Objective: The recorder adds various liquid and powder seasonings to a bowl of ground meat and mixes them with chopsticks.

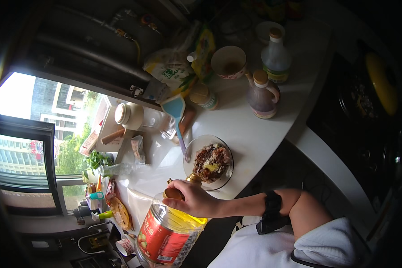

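Note:
My right hand (pixel 194 201) closes around the upper part of a large clear plastic cooking-oil bottle (pixel 167 238) with a red label and yellow oil inside. The bottle's gold-coloured neck (pixel 194 178) leans over the near rim of a glass bowl (pixel 189 147). By my thumb sits a round gold-brown piece (pixel 173 193), perhaps the cap. Inside the bowl lies raw minced meat (pixel 209 162) with dark sauce, white powder and a yellow dab on top. A blue and purple spatula (pixel 177 115) has its handle end at the bowl's left rim. My left hand is out of view.
Behind the bowl stand a brown sauce bottle (pixel 264 97), a paler bottle (pixel 276 60), a patterned bowl (pixel 228 62) and a lidded jar (pixel 204 95). A white canister (pixel 129 115) and a glass bottle (pixel 117 170) stand near the window. The stovetop (pixel 341 134) lies right, beyond the white counter (pixel 254 144).

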A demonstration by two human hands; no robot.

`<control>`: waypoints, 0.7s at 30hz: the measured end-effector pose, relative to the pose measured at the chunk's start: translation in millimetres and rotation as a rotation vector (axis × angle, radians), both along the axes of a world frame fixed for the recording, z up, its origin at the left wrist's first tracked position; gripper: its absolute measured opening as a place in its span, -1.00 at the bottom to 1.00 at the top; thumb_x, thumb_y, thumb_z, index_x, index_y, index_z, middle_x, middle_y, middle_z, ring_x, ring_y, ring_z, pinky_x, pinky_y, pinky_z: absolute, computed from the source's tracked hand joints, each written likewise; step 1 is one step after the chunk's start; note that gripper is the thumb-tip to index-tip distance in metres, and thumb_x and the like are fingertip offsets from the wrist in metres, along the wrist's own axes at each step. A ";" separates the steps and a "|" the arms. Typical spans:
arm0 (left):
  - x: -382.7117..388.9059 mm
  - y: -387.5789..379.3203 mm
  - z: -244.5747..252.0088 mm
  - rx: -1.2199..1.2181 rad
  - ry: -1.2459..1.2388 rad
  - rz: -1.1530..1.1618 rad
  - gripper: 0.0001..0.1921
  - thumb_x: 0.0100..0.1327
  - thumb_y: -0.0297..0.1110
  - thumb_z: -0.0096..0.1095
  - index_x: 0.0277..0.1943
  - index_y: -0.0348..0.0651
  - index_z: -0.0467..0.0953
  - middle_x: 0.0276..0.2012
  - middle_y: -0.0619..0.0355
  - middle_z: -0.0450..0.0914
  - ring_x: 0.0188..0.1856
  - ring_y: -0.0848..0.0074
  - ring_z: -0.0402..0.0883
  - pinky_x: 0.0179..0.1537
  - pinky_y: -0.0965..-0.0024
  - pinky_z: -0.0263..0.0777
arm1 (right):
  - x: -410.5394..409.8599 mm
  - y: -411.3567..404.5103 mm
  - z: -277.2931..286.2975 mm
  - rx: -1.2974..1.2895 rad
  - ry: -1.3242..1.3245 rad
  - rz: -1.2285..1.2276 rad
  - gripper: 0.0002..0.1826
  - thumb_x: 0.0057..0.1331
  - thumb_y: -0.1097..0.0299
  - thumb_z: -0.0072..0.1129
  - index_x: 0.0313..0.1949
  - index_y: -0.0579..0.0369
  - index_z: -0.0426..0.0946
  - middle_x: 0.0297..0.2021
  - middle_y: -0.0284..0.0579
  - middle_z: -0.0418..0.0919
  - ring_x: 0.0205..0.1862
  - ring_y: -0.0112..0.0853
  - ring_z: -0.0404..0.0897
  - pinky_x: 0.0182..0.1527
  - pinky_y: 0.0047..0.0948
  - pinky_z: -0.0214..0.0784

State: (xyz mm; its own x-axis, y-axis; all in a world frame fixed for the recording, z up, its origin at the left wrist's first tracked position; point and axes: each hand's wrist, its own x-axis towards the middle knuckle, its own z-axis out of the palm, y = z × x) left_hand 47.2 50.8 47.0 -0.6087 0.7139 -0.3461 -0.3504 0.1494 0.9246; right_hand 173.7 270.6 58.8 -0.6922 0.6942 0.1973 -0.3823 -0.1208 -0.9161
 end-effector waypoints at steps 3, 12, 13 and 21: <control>-0.5 0.8 -0.3 -0.001 0.001 -0.004 -0.26 0.24 -0.37 0.11 0.43 -0.11 -0.06 0.33 -0.11 0.21 0.26 0.03 0.34 0.21 -0.21 0.27 | -0.7 0.3 -0.4 -0.003 -0.002 0.008 -0.50 0.33 -0.03 0.12 -0.21 0.27 0.34 -0.40 0.00 0.48 -0.33 -0.24 0.49 -0.22 -0.30 0.34; -0.5 -1.5 1.1 0.002 -0.004 -0.001 -0.26 0.24 -0.38 0.10 0.43 -0.10 -0.06 0.33 -0.11 0.21 0.26 0.02 0.34 0.21 -0.21 0.27 | -3.7 -0.2 -1.5 0.018 -0.008 0.014 -0.49 0.33 -0.04 0.12 -0.21 0.27 0.35 -0.40 -0.03 0.47 -0.34 -0.26 0.49 -0.23 -0.30 0.34; -0.7 -1.3 1.3 0.002 -0.005 -0.004 -0.26 0.24 -0.38 0.10 0.43 -0.10 -0.06 0.33 -0.11 0.21 0.26 0.02 0.34 0.21 -0.21 0.27 | -4.3 -0.4 -1.7 0.022 -0.004 0.005 -0.49 0.33 -0.04 0.12 -0.21 0.27 0.35 -0.41 -0.03 0.47 -0.35 -0.27 0.49 -0.24 -0.30 0.34; -0.8 -3.6 0.6 0.005 -0.014 -0.006 -0.26 0.24 -0.39 0.10 0.43 -0.10 -0.07 0.33 -0.12 0.21 0.26 0.01 0.34 0.20 -0.22 0.27 | -5.8 -1.1 -0.7 0.042 -0.007 0.002 -0.50 0.33 -0.03 0.12 -0.22 0.27 0.35 -0.43 -0.06 0.46 -0.37 -0.30 0.47 -0.26 -0.32 0.33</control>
